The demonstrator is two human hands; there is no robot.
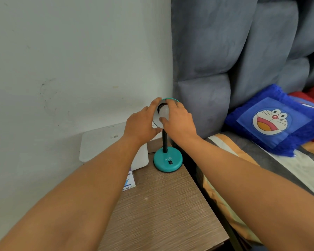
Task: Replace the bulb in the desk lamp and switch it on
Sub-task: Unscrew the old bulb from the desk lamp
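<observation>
Two hands meet at the head of a small lamp. The right hand (178,120) curls over the white bulb (163,111), thumb under it and fingers on top, gripping it where it sits in the socket inside the shade (157,122). The left hand (140,125) cups the shade's left rim, fingers spread along the edge and thumb low near the neck, holding the shade steady. The shade is tilted so its open face turns toward the camera, and its teal outer edge shows just above the right hand's fingers.

Below the hands a black stem (164,142) drops straight to a round teal base (168,162), which bears the letters ATN and a small black switch (170,162) on its near side. Whether the switch is on or off cannot be told; the bulb gives no glow.

The base stands on a brown wood-grain table (161,205), near its far right corner. Under the left wrist and to its left sits a white box (105,142), against the wall (62,60). A printed card (129,182) lies on the table just under the left forearm, partly hidden by it.

Right of the right hand rises a grey padded headboard (234,51). Farther right, past the right forearm, a blue cartoon-cat pillow (272,120) leans on a bed with a striped sheet (261,160).
</observation>
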